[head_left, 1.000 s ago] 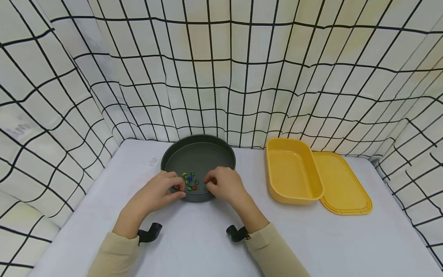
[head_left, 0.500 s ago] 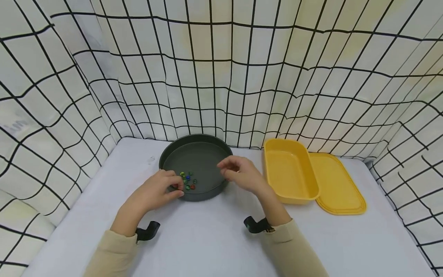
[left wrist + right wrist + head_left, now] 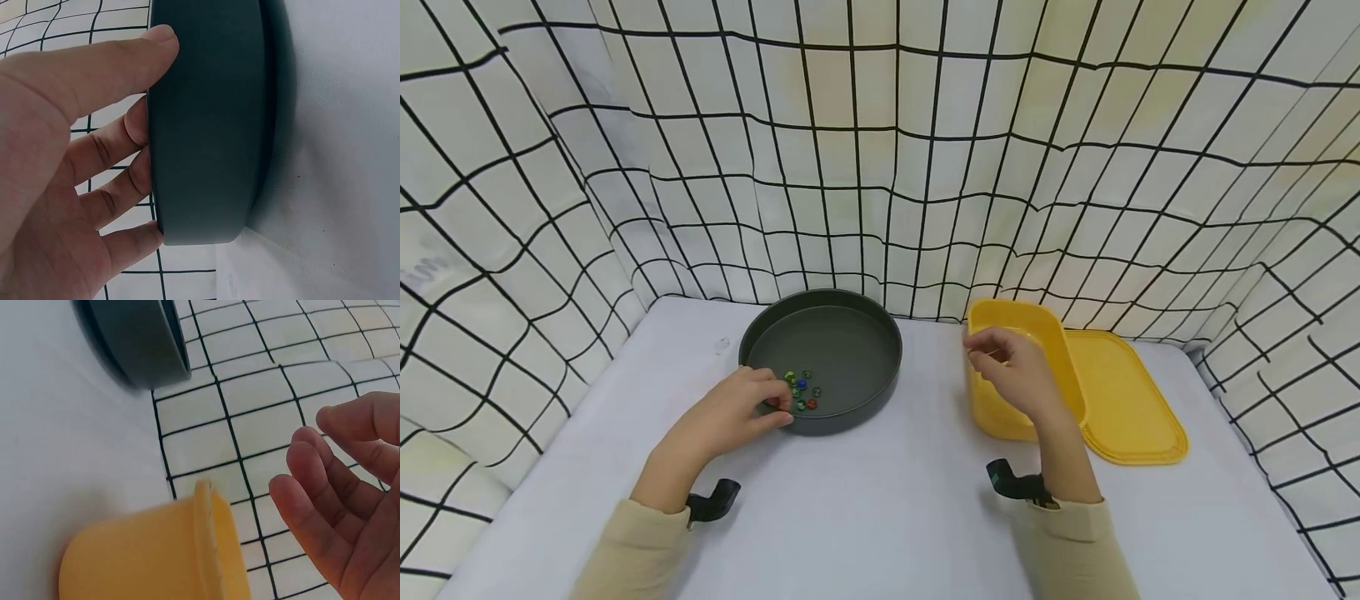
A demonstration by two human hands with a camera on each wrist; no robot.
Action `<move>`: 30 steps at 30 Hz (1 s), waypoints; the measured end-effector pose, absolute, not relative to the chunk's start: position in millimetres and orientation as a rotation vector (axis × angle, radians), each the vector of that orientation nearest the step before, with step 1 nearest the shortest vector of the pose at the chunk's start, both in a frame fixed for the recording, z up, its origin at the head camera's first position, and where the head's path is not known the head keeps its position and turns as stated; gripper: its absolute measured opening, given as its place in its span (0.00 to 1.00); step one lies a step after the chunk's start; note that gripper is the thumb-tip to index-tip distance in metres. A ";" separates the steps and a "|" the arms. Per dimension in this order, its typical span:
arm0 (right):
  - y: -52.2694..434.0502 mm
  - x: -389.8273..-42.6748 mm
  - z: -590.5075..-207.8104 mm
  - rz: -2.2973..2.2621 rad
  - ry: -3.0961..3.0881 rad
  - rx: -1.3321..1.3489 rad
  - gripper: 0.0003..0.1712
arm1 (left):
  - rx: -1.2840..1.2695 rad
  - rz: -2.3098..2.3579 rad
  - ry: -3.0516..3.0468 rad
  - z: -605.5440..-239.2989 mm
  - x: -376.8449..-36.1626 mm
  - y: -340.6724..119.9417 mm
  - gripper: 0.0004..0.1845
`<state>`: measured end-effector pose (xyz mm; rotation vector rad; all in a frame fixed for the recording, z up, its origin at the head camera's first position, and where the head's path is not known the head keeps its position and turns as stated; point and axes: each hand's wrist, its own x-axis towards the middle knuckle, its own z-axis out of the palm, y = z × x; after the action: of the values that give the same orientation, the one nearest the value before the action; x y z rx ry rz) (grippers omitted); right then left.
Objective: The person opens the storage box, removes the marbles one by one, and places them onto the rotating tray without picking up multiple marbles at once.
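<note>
While left hand (image 3: 741, 410) stays, right hand (image 3: 1015, 372) moved over yellow tub (image 3: 992, 412).

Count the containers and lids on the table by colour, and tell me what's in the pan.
Dark grey round pan: 1, holding a cluster of small coloured marbles, too small to count surely
Yellow tub: 1
Yellow lid: 1
Total: 3, besides the marbles
</note>
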<state>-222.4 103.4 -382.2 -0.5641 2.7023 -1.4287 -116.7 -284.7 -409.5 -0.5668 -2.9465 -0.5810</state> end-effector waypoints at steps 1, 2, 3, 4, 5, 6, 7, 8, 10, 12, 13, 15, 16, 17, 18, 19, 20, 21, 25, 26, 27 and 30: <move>106.0 -222.9 -382.1 -1.406 2.728 -0.550 0.09 | -0.569 -0.581 -2.945 -409.5 -116.7 -284.5 0.11; 108.8 -223.6 -382.6 -1.383 2.749 -0.533 0.10 | -0.571 -0.578 -2.943 -409.6 -116.6 -284.3 0.11; 111.2 -224.1 -382.8 -1.362 2.766 -0.511 0.10 | -0.572 -0.572 -2.942 -409.8 -116.7 -284.4 0.11; 113.6 -224.8 -383.3 -1.340 2.781 -0.490 0.11 | -0.574 -0.567 -2.940 -409.7 -116.7 -284.4 0.11; 115.9 -224.9 -383.3 -1.314 2.793 -0.466 0.12 | -0.576 -0.566 -2.940 -409.8 -116.6 -284.6 0.11; 118.2 -225.1 -383.3 -1.294 2.800 -0.449 0.12 | -0.578 -0.564 -2.939 -409.9 -116.4 -284.7 0.11; 120.7 -225.5 -383.8 -1.285 2.799 -0.436 0.13 | -0.579 -0.560 -2.939 -410.0 -116.4 -284.9 0.11; 122.9 -226.1 -384.3 -1.272 2.800 -0.427 0.13 | -0.579 -0.558 -2.940 -410.3 -116.6 -284.9 0.11; 126.8 -227.7 -385.4 -1.243 2.797 -0.416 0.13 | -0.577 -0.560 -2.940 -410.9 -117.2 -285.0 0.12; 130.2 -229.5 -386.9 -1.188 2.794 -0.416 0.13 | -0.576 -0.562 -2.939 -411.3 -117.7 -284.9 0.12; 131.8 -230.3 -387.8 -1.152 2.792 -0.414 0.13 | -0.574 -0.564 -2.938 -411.6 -118.0 -284.8 0.12; 134.6 -232.0 -389.8 -1.075 2.779 -0.408 0.13 | -0.574 -0.569 -2.937 -412.0 -118.2 -284.8 0.12; 135.7 -233.0 -390.9 -1.038 2.766 -0.406 0.13 | -0.575 -0.570 -2.936 -412.0 -118.1 -284.9 0.12; 136.6 -233.7 -391.9 -1.008 2.750 -0.400 0.14 | -0.577 -0.570 -2.934 -412.0 -118.0 -285.0 0.12; 137.3 -234.3 -393.0 -0.980 2.734 -0.393 0.14 | -0.577 -0.572 -2.934 -412.0 -118.0 -285.0 0.12; 138.2 -235.0 -394.3 -0.958 2.716 -0.386 0.14 | -0.578 -0.572 -2.933 -411.8 -117.8 -285.0 0.12; 138.9 -235.5 -395.6 -0.942 2.700 -0.377 0.15 | -0.578 -0.573 -2.933 -411.6 -117.5 -285.0 0.12; 139.5 -235.9 -396.8 -0.934 2.683 -0.368 0.15 | -0.578 -0.574 -2.933 -411.4 -117.4 -285.0 0.12; 141.2 -237.3 -403.2 -0.908 2.637 -0.351 0.15 | -0.574 -0.577 -2.936 -410.6 -117.1 -284.7 0.12; 141.5 -237.7 -405.1 -0.902 2.626 -0.350 0.15 | -0.573 -0.578 -2.938 -410.5 -117.1 -284.6 0.12; 141.8 -238.1 -407.0 -0.896 2.613 -0.349 0.15 | -0.572 -0.579 -2.938 -410.3 -117.0 -284.5 0.12; 142.4 -239.5 -412.6 -0.875 2.580 -0.340 0.16 | -0.575 -0.581 -2.938 -409.9 -117.0 -284.3 0.12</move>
<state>-239.5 142.4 -412.6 -0.3404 2.5797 -0.8749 -117.0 -284.3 -409.9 -0.5748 -2.9378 -0.5807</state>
